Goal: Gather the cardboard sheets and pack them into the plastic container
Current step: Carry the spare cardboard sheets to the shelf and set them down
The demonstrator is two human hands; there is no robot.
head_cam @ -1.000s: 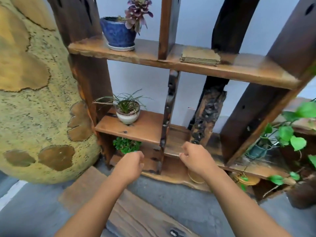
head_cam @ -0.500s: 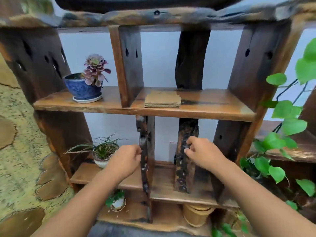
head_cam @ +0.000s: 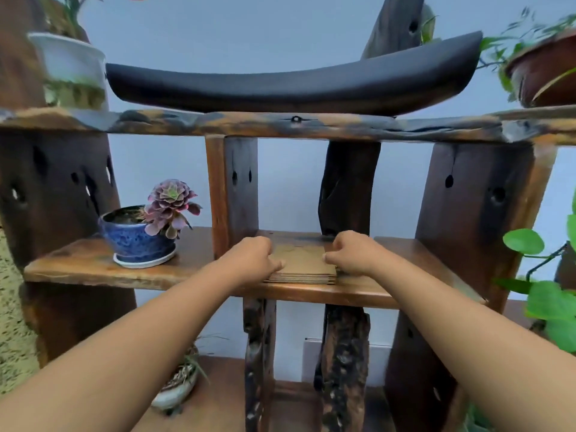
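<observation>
Cardboard sheets lie flat; hands flank them.

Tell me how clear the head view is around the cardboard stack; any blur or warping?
Head view: cardboard stack and both hands, left hand and right hand, are fairly sharp under soft, even light; the white pot top left is motion-smeared; wide-angle bowing bends the top shelf.

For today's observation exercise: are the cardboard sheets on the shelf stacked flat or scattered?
Stacked flat. The cardboard sheets lie in one neat pile on the wooden shelf, layered edges aligned, the left hand and right hand at its sides.
</observation>
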